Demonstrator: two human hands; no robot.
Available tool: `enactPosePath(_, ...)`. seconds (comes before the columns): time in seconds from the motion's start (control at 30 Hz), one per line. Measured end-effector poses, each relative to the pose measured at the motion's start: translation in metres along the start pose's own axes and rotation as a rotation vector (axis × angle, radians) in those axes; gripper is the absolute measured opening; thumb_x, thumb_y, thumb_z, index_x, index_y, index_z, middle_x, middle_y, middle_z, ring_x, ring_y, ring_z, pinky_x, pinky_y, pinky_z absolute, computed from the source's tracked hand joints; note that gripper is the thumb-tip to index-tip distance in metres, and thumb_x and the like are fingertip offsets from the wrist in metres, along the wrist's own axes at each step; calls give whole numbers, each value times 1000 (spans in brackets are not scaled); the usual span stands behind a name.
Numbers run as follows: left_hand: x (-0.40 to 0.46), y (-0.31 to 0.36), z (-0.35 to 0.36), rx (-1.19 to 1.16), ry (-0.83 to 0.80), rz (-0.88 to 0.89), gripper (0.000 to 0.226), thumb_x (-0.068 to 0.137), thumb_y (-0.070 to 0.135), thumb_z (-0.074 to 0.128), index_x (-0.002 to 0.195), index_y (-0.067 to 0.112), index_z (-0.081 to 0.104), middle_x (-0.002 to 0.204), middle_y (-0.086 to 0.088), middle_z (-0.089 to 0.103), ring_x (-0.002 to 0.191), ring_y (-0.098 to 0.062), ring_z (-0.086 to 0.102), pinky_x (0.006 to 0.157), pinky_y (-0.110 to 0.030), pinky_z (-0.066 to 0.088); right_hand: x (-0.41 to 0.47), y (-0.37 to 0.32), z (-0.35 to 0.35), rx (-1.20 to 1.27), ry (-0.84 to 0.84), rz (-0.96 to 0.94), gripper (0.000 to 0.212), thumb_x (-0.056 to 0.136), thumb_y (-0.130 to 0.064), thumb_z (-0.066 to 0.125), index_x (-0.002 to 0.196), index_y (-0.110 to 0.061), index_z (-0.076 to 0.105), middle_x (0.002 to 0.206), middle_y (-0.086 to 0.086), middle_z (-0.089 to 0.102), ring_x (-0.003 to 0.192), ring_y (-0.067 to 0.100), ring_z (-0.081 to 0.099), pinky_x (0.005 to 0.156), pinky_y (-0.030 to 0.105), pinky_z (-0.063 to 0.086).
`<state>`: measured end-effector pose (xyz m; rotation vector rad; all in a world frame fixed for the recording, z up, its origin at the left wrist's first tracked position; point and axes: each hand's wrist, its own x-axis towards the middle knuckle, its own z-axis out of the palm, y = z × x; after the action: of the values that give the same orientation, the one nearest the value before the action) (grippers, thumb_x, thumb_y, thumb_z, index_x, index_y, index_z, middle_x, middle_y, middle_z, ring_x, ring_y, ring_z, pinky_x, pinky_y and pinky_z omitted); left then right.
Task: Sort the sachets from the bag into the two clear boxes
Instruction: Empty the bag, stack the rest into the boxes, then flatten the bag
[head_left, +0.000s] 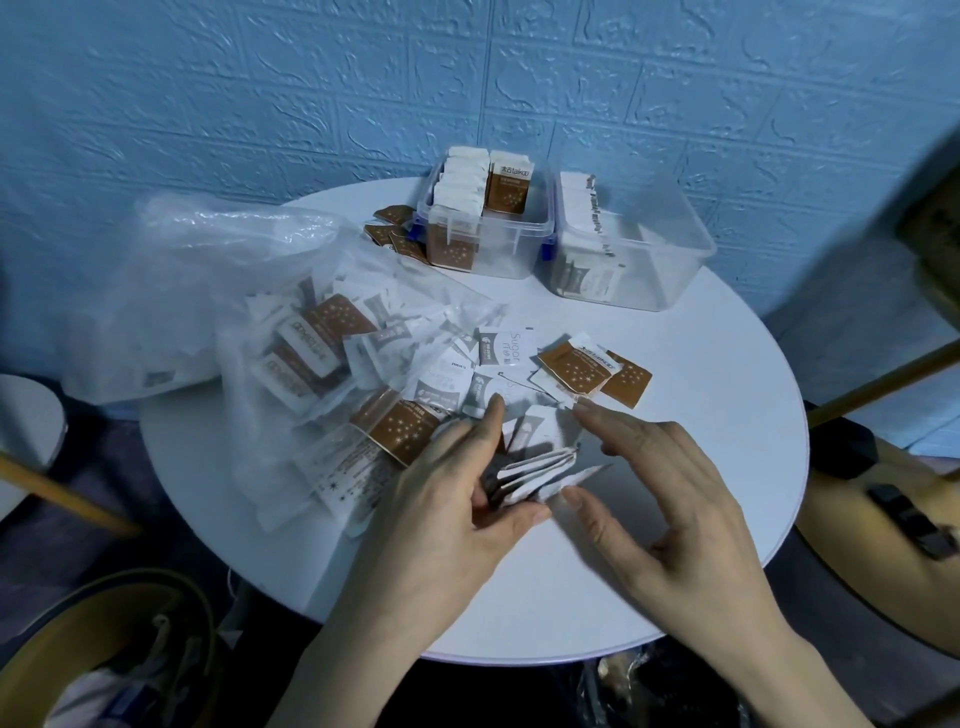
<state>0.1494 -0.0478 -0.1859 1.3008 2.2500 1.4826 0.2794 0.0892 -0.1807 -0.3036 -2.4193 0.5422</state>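
My left hand (457, 478) grips a stack of white sachets (530, 475) mid-table (701, 519), right hand (670, 493) spread open just beside, thumb touching its lowest sachet.

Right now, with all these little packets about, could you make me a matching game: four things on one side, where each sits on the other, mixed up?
Things:
1. plastic bag
2. left box
3. right box
4. small stack of white sachets

Places:
A. far side of the table, next to the right box
B. between the two hands
C. far right of the table
D. left of the table, spilling sachets

Pairs: 1-D, 2-A, 3-C, 4-B
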Motion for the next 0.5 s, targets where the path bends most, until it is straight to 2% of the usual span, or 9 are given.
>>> enactPosePath(0.1, 0, 1, 0, 0, 0, 0, 85, 72, 29, 82, 144, 27, 39, 93, 26, 48, 70, 2, 51, 62, -9, 41, -1, 1, 1, -2, 0, 13, 54, 86, -39, 67, 136, -26, 51, 124, -18, 57, 107, 8, 54, 87, 33, 46)
enactPosePath(0.23, 0, 0, -1, 19, 0, 1, 83, 71, 33, 83, 143, 22, 43, 95, 20, 51, 70, -1, 51, 63, -16, 46, -1, -1, 0, 34, -6, 2, 53, 88, -41, 62, 137, -28, 47, 122, -24, 52, 107, -1, 49, 90, 21, 41)
enactPosePath(0.37, 1, 0, -1, 30, 2, -4, 83, 71, 29, 83, 143, 23, 43, 83, 19, 48, 69, 2, 50, 63, -9, 40, 0, -2, 1, 52, -21, 9, 54, 89, -44, 60, 139, -31, 44, 121, -31, 47, 108, -5, 47, 89, 14, 37)
enactPosePath(0.5, 1, -1, -1, 55, -2, 5, 83, 71, 28, 84, 143, 22, 43, 92, 20, 50, 67, 3, 49, 62, -11, 42, 0, -3, 1, 76, -27, 17, 56, 88, -43, 61, 140, -28, 45, 120, -30, 48, 108, -3, 48, 90, 13, 36)
